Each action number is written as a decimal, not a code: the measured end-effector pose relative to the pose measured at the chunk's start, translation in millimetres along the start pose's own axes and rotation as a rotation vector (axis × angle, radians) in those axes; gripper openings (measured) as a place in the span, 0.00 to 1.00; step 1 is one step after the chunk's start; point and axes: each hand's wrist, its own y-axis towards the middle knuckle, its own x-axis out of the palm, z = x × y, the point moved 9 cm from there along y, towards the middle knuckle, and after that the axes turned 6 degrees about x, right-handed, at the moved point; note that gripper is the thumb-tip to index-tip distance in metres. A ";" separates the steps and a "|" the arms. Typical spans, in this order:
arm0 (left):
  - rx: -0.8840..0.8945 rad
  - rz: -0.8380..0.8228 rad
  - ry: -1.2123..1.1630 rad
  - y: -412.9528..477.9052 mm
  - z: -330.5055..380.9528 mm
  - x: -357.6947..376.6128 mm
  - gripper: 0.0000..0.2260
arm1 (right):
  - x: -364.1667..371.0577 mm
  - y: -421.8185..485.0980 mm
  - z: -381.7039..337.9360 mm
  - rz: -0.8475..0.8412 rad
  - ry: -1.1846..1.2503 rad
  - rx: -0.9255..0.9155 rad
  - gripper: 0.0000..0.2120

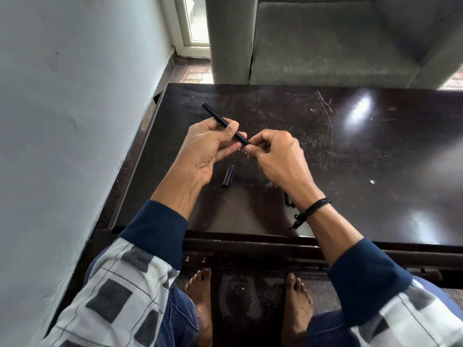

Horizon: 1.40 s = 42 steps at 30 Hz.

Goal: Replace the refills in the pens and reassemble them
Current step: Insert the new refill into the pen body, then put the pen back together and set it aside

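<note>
Left hand (213,144): gripping slim black plastic pen barrel (220,120), tilted.
Right hand (273,151): pinching barrel's near tip.
Dark scratched wooden table (350,151): carrying black ribbed pen cap (228,176).

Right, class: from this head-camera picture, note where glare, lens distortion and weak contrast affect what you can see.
Head view: a bright glare patch lies on the dark table. Head view: the wide lens bows the wall and the table's edges. Head view: the black cap on the tabletop barely stands out; the pen, left hand and right hand look sharp.
</note>
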 end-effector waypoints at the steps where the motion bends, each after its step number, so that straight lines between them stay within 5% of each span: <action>1: 0.002 0.002 -0.001 0.3 0.1 -0.6 0.07 | -0.7 -0.5 -0.6 0.003 0.006 -0.002 0.06; 20: -0.005 -0.011 0.019 0.1 -0.2 -0.6 0.08 | 3.0 -0.9 -0.4 -0.062 0.038 0.000 0.03; 30: -0.049 -0.014 0.003 3.2 3.2 -11.0 0.08 | 14.5 -0.1 3.8 -0.244 0.401 0.117 0.06; 36: -0.006 0.163 -0.097 14.7 13.2 -43.9 0.04 | 7.4 1.1 10.3 -0.105 0.019 0.051 0.03; 42: 0.011 0.183 -0.073 16.5 12.9 -47.5 0.05 | 49.2 -20.0 -15.0 -0.298 -0.360 -0.262 0.16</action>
